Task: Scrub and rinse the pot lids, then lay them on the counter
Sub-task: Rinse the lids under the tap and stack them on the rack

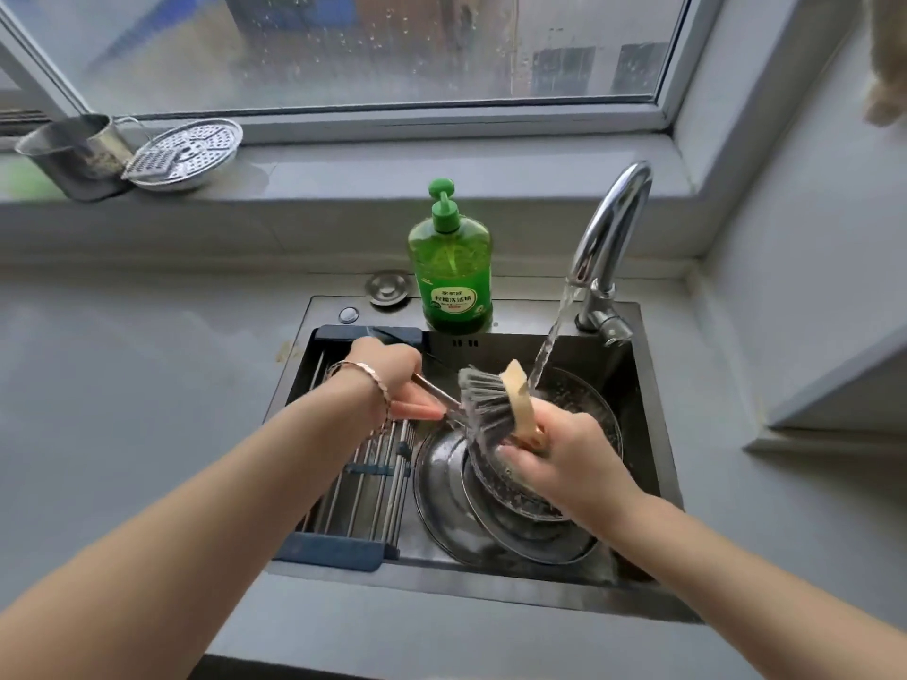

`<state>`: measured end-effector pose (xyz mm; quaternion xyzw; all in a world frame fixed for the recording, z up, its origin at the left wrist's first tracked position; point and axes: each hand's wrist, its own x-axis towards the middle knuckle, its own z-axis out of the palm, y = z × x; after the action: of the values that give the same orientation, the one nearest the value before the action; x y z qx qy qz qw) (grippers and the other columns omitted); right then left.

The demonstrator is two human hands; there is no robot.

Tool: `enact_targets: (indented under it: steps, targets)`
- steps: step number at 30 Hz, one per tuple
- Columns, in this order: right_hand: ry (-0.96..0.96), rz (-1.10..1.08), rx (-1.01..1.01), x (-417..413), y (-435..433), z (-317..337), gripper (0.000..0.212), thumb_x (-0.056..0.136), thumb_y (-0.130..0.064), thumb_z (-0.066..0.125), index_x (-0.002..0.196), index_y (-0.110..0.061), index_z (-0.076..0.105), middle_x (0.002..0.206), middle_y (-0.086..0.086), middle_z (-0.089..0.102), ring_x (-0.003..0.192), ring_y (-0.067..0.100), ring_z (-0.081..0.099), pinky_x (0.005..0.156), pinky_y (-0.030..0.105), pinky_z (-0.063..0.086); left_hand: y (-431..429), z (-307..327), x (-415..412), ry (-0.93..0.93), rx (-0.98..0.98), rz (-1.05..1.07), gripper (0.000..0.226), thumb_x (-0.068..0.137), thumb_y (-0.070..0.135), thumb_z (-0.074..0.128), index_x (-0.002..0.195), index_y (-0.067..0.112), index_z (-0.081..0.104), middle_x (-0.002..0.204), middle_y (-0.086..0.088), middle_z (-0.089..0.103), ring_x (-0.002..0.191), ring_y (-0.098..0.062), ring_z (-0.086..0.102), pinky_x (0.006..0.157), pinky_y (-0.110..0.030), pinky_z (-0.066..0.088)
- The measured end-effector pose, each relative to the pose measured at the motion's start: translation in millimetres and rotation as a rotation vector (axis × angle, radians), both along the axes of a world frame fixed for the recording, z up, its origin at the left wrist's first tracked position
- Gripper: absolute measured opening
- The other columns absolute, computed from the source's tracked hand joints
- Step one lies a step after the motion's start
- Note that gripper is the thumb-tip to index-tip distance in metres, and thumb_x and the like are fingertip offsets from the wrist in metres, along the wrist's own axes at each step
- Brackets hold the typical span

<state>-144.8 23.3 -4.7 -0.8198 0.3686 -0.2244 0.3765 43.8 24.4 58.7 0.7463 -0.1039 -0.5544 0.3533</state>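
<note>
Pot lids (495, 517) in sink (635, 385) | beneath right hand (564, 463) | brush (491, 402) gripped

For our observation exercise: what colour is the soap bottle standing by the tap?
The soap bottle is green, pump included; the head view shows it.

Single view: head-worn, wide-angle, straight lines bowed toward the frame edges. It looks forward and steeply down onto the sink (466, 593), facing the window (343, 46) behind it. Range is close — left hand (387, 370) and right hand (564, 454) meet near frame centre, over the basin. Counter (122, 385) fills both sides — sill (441, 159) runs across the upper part.
</note>
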Motion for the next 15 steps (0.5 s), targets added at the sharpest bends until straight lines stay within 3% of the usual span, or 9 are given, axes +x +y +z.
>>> enact_targets:
  steps: [1,2,4,6,8,10,12,15]
  targets:
    - [-0.074,-0.053,-0.063,1,-2,1,0.013,0.076,-0.007,0.073,0.078,-0.006,0.061,0.063,-0.010,0.059,0.056,0.012,0.056,0.054,0.025,0.048,-3,4,1,-0.018,0.013,-0.029,0.025,0.095,-0.002,0.034,0.116,-0.016,0.038,0.095,-0.040,0.058,0.083,-0.042,0.066,0.046,-0.043,0.051]
    - [-0.130,-0.087,-0.093,3,-5,3,0.010,0.075,-0.002,0.073,0.077,-0.004,0.064,0.062,-0.011,0.059,0.059,0.010,0.059,0.052,0.020,0.048,-5,7,1,-0.064,0.024,-0.058,0.026,0.096,0.002,0.036,0.116,-0.014,0.040,0.081,-0.039,0.061,0.069,-0.039,0.068,0.041,-0.038,0.052]
    - [-0.182,-0.149,-0.064,9,-10,14,0.007,0.075,-0.002,0.074,0.075,-0.001,0.067,0.063,-0.011,0.061,0.063,-0.001,0.061,0.055,0.012,0.048,-6,14,2,-0.127,0.052,-0.092,0.027,0.096,0.011,0.035,0.113,-0.009,0.041,0.062,-0.032,0.062,0.047,-0.031,0.065,0.047,-0.037,0.055]
    - [-0.191,-0.225,0.074,18,-15,23,0.012,0.075,-0.002,0.075,0.070,-0.004,0.064,0.063,-0.009,0.063,0.061,-0.003,0.062,0.062,0.011,0.050,-5,12,6,-0.107,0.065,-0.094,0.036,0.098,0.025,0.030,0.124,0.001,0.038,0.083,-0.033,0.064,0.065,-0.033,0.068,0.063,-0.043,0.057]
    - [-0.263,-0.322,0.313,27,-20,30,0.028,0.075,0.006,0.072,0.067,-0.009,0.050,0.071,0.006,0.068,0.065,0.003,0.067,0.068,0.017,0.055,1,1,11,-0.088,-0.004,-0.076,0.044,0.099,0.037,0.026,0.133,0.011,0.036,0.104,-0.029,0.062,0.086,-0.034,0.065,0.070,-0.044,0.054]
    - [-0.366,-0.418,0.494,33,-25,36,0.040,0.074,0.012,0.068,0.070,-0.013,0.037,0.082,0.020,0.069,0.070,0.015,0.071,0.068,0.025,0.058,16,-25,15,-0.211,-0.091,-0.162,0.044,0.099,0.038,0.034,0.129,0.008,0.042,0.102,-0.016,0.061,0.090,-0.027,0.061,0.078,-0.042,0.053]
    - [-0.404,-0.470,0.562,38,-28,41,0.042,0.074,0.014,0.066,0.072,-0.014,0.034,0.080,0.022,0.068,0.074,0.027,0.071,0.075,0.038,0.058,37,-58,17,-0.395,-0.106,-0.328,0.039,0.091,0.032,0.054,0.122,0.009,0.051,0.095,-0.004,0.059,0.084,-0.017,0.058,0.080,-0.034,0.052]
    - [-0.451,-0.497,0.625,52,-28,49,0.043,0.076,0.016,0.061,0.074,-0.015,0.032,0.076,0.020,0.068,0.071,0.032,0.070,0.077,0.044,0.057,61,-93,13,-0.313,-0.073,-0.412,0.041,0.081,0.026,0.067,0.116,0.015,0.049,0.100,-0.001,0.060,0.087,-0.015,0.061,0.077,-0.030,0.052]
